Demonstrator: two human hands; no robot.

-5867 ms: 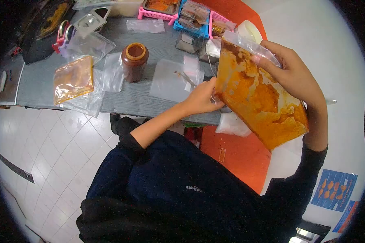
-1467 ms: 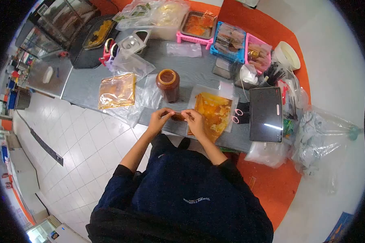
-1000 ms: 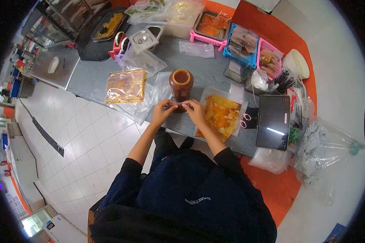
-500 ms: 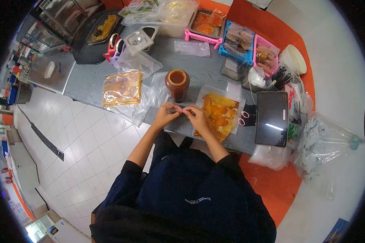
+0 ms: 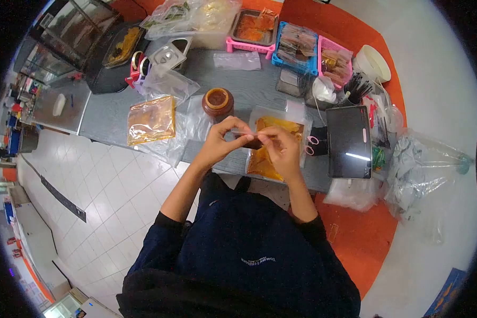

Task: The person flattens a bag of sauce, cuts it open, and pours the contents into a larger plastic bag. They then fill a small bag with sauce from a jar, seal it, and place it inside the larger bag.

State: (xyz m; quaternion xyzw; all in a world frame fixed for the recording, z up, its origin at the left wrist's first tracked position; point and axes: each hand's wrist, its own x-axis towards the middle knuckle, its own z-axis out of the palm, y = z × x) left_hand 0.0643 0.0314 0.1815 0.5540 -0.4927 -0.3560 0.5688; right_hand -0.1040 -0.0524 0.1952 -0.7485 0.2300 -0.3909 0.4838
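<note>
A gray wood-grain counter point(image 5: 259, 85) carries an open brown jar point(image 5: 218, 111) near its middle, with clear plastic bags point(image 5: 180, 140) to the left beneath a glossy amber packet point(image 5: 152, 121). A dark-screened tablet point(image 5: 349, 140) sits at right; a blue basket point(image 5: 296, 68), two pink baskets point(image 5: 250, 48) and a flat clear bag point(image 5: 237, 61) occupy the far side.

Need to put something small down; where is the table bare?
The table is bare between the jar and the dark box, below the flat clear bag. A second patch lies between the left amber packet and the black tray. It is crowded around the tablet and the blue basket.
</note>
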